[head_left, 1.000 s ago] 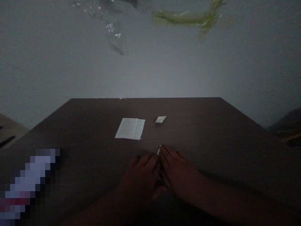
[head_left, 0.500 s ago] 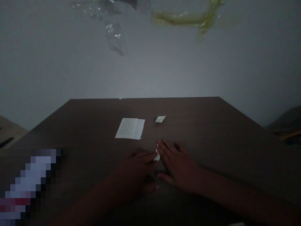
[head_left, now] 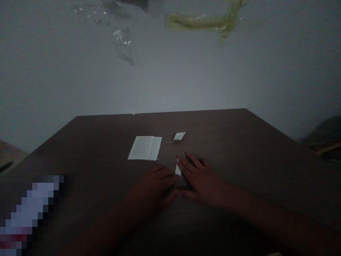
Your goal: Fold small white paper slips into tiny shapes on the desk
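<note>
Nearby, leaflet (head_left: 144, 148) and sachet (head_left: 179, 136) lie beyond both hands' paper slip (head_left: 178, 168).

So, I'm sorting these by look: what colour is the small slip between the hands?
White; the slip shows plainly against the dark table in the head view.

We see a dark wood table (head_left: 253, 149) against a pale wall (head_left: 53, 78). On it, a folded printed leaflet (head_left: 144, 148), with a small sachet (head_left: 179, 136) near its right (apart, not touching). A tiny pale scrap (head_left: 135, 114) sits at the far edge. Clear plastic (head_left: 122, 44) and a yellowish strip (head_left: 202, 22) show up top, blurred.
</note>
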Demonstrator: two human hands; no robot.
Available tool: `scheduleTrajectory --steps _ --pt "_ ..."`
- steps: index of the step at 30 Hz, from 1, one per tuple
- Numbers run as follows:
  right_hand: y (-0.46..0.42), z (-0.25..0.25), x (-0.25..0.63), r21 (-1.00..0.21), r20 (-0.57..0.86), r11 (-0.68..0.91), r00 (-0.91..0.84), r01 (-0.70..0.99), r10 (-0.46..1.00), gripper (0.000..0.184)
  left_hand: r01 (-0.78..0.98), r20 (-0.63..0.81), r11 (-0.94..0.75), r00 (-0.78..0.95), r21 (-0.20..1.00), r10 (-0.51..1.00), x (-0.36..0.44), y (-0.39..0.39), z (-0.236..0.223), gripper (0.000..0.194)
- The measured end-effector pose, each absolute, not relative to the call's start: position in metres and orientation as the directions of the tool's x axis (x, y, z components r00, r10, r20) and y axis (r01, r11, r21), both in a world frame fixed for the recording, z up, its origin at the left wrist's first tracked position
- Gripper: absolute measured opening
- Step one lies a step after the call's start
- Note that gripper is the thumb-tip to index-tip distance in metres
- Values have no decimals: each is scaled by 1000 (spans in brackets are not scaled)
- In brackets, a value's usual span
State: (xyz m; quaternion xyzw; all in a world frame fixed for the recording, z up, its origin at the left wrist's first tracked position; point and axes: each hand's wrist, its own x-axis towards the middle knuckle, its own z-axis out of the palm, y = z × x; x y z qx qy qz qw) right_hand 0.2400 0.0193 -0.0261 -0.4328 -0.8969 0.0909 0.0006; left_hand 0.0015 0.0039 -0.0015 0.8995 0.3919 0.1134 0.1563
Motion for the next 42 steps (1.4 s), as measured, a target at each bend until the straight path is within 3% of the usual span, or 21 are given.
scheduleTrajectory --steps 4,11,19,22,27,30,35,40,42 --pt "20 -23 239 -165 -95 601 -619 782 780 98 710 55 -645 659 283 750 3 -2 -8 20" --pt "24 -30 243 -187 -43 608 -624 772 780 97 704 148 -575 571 416 807 -1 4 -21 20" --pt "25 -28 242 -233 -48 605 -631 761 775 99 744 23 -642 650 186 759 8 -4 -10 19" --pt "29 -29 243 -265 -1 592 -614 761 789 89 758 34 -626 632 185 775 7 -6 -7 19" --pt "50 -38 247 -429 190 606 -589 670 786 50 774 165 -617 596 143 786 1 -5 -25 9" --pt "65 -48 250 -478 313 579 -488 661 815 43 776 210 -611 579 156 788 2 -5 -33 8" --pt "86 -47 255 -340 327 568 -472 749 819 44 772 147 -617 599 154 787 4 -2 -23 11" --pt "118 -28 251 -145 219 545 -510 826 832 47 779 107 -604 595 169 796 4 3 -14 11" --pt "131 -25 246 -128 190 548 -522 827 832 47 783 95 -598 591 171 801 4 5 -14 11"
